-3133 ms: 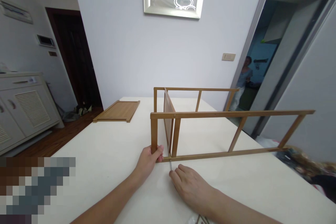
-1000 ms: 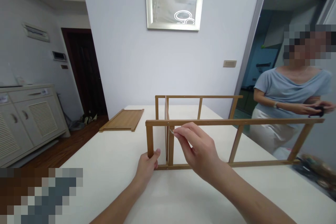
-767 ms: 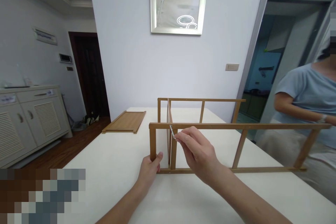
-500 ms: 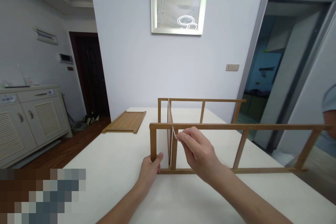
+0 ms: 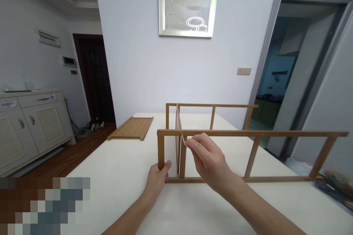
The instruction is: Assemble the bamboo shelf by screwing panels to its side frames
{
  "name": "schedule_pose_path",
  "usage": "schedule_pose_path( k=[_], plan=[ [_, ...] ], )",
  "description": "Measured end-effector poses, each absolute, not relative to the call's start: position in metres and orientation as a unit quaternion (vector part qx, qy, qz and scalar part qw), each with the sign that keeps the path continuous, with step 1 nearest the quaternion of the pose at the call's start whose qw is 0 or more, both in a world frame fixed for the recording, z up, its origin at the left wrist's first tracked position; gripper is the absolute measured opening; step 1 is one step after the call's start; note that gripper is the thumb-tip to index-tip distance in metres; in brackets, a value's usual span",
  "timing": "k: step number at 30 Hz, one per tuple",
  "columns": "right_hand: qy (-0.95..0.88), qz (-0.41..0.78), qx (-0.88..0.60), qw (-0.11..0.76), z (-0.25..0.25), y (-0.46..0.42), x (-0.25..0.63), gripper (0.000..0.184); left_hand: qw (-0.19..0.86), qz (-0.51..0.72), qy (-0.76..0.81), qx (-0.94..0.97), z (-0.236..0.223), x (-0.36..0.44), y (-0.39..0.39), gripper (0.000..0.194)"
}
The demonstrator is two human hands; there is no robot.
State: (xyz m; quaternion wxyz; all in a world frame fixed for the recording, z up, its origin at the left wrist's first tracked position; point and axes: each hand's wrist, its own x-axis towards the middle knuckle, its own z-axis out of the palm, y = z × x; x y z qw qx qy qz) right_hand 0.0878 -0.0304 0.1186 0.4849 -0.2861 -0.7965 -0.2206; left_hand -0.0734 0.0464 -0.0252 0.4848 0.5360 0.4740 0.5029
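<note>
A brown wooden shelf frame [image 5: 253,133] lies on its side on the white table [image 5: 116,176], with two ladder-like sides joined by an upright board near the left end. My left hand [image 5: 158,176] is closed around the lower part of the left end post [image 5: 161,150]. Between the fingertips of my right hand [image 5: 209,158] is a thin silvery hex key [image 5: 182,138]. Its tip meets the upper rail of the near side, by the joint with the board. The bolt head there is too small to make out.
A flat wooden shelf panel [image 5: 134,127] lies at the table's far left. Dark items and a clear plastic bag [image 5: 299,167] are at the right edge. A framed picture [image 5: 187,3] hangs on the wall behind; a white cabinet [image 5: 33,128] stands left.
A person at the right edge has gone out of view, leaving the dark items there visible. My hands, the hex key and the frame look almost unmoved.
</note>
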Motion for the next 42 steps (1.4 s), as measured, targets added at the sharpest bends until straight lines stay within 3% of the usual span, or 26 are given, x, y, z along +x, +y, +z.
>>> schedule_pose_path(
  k=[18, 33, 42],
  plan=[
    [-0.802, -0.244, -0.296, 0.458, 0.120, -0.033, 0.087, 0.030, 0.480, 0.498, 0.473, 0.546, -0.032, -0.074, 0.051, 0.058],
    [-0.851, -0.395, -0.295, 0.181, 0.158, -0.052, 0.093, 0.027, 0.487, 0.505, 0.469, 0.536, -0.031, -0.074, 0.051, 0.058],
    [-0.844, -0.340, -0.325, 0.257, 0.148, -0.042, 0.096, 0.033, 0.495, 0.506, 0.462, 0.534, -0.030, -0.074, 0.049, 0.058]
  ],
)
